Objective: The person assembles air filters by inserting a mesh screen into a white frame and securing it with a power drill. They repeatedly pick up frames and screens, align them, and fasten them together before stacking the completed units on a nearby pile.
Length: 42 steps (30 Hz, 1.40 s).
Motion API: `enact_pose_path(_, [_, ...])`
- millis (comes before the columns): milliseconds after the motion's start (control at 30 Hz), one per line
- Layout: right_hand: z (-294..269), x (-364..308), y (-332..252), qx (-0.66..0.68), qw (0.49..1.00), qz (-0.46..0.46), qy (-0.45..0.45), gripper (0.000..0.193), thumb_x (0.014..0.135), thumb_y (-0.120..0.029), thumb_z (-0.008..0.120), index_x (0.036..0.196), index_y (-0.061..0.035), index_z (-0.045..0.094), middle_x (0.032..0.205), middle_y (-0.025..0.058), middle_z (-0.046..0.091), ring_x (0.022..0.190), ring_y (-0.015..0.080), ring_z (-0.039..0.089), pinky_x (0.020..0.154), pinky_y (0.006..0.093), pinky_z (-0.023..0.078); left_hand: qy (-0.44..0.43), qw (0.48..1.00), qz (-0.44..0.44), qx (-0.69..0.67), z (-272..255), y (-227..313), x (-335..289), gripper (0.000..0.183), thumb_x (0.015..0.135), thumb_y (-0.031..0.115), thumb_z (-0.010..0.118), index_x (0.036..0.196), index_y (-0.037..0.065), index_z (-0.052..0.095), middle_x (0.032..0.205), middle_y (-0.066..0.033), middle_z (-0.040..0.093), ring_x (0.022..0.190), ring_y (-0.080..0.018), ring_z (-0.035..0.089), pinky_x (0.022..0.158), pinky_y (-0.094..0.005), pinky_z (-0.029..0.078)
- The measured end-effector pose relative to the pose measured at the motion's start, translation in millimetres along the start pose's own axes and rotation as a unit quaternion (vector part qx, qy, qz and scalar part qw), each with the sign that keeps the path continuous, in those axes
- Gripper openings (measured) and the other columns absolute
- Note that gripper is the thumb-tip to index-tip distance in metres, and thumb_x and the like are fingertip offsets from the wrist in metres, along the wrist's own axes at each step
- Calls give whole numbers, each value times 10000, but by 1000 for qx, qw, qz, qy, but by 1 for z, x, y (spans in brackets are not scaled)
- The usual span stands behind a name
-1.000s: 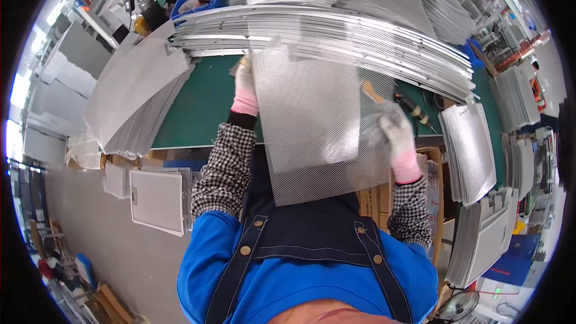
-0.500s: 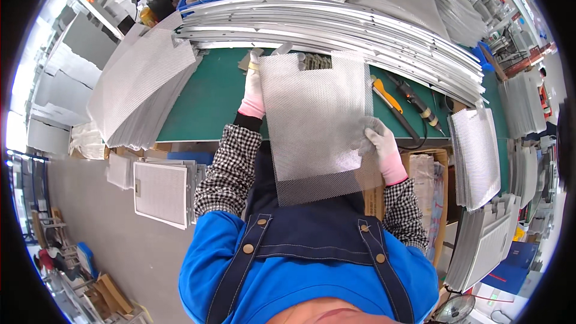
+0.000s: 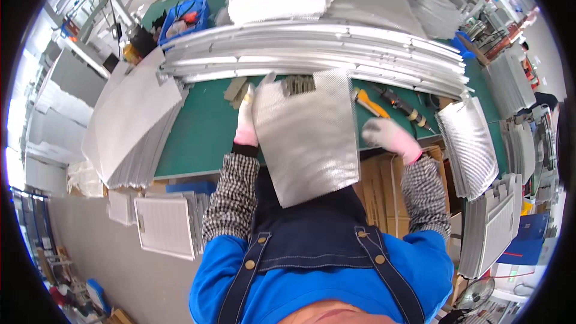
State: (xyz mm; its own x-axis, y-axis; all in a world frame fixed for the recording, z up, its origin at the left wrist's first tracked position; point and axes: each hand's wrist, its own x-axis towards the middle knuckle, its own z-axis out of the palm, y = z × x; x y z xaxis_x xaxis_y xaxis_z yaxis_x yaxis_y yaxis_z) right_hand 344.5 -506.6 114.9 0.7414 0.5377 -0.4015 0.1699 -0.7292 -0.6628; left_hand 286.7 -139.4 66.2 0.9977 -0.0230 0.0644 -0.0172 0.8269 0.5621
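Observation:
My left hand (image 3: pixel 246 121), in a white and pink glove, is closed on the left edge of a silvery metal mesh sheet (image 3: pixel 309 144). The sheet has a notch in its upper edge and slants over the table's front edge, its lower end in front of my apron. My right hand (image 3: pixel 393 138), gloved alike, is apart from the sheet on its right side; motion smears its fingers. Small grey-green pieces (image 3: pixel 298 85) show at the notch, and more such pieces (image 3: pixel 236 91) lie beside my left fingertips.
Long metal strips (image 3: pixel 300 54) span the green table (image 3: pixel 198 126). An orange-handled tool (image 3: pixel 371 103) and a powered screwdriver (image 3: pixel 405 110) lie at right. Mesh stacks stand left (image 3: pixel 129 126) and right (image 3: pixel 471 147). A blue bin (image 3: pixel 186 21) sits at the back; cardboard (image 3: pixel 384 192) is below.
My right hand has come off the mesh sheet and moved to the right. The sheet has tilted and shifted slightly left, still in my left hand. The head view has shifted too.

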Motion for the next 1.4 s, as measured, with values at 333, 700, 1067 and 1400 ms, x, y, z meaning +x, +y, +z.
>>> enact_pose_path(333, [-232, 299, -151, -51, 858, -110, 500, 562, 911, -517, 566, 1234, -57, 588, 1130, 245, 688, 1071, 380, 677, 1025, 530, 442, -21, 999, -44, -1, 11, -24, 15, 927, 898, 575, 661, 1553, 51, 266, 1195, -150, 603, 1041, -262, 608, 944, -415, 522])
enact_pose_path(700, [-140, 302, -258, -269, 669, -108, 685, 620, 860, -264, 641, 1414, -27, 498, 1027, 122, 597, 998, 310, 566, 902, 461, 435, 9, 1000, -16, -5, -16, -12, 4, 848, 920, 522, 669, 1513, 26, 320, 1209, -186, 569, 1051, -293, 567, 953, -429, 493])
enact_pose_path(1067, [-149, 211, -169, 562, 686, -369, 278, 349, 929, -31, 645, 1273, 5, 601, 1158, 103, 677, 1033, 193, 636, 924, 326, 512, 36, 998, -40, 41, -8, -8, -4, 842, 945, 575, 602, 1527, 35, 322, 1400, -211, 518, 1291, -358, 518, 1092, -514, 454])
enact_pose_path(1400, [-60, 112, -25, 553, 691, -248, 394, 390, 977, -63, 581, 1358, 1, 529, 1260, 129, 626, 1156, 236, 621, 935, 374, 537, -10, 998, -45, 43, -16, -4, -3, 953, 918, 611, 619, 1560, 5, 261, 1554, -210, 374, 1411, -345, 409, 1168, -493, 360])
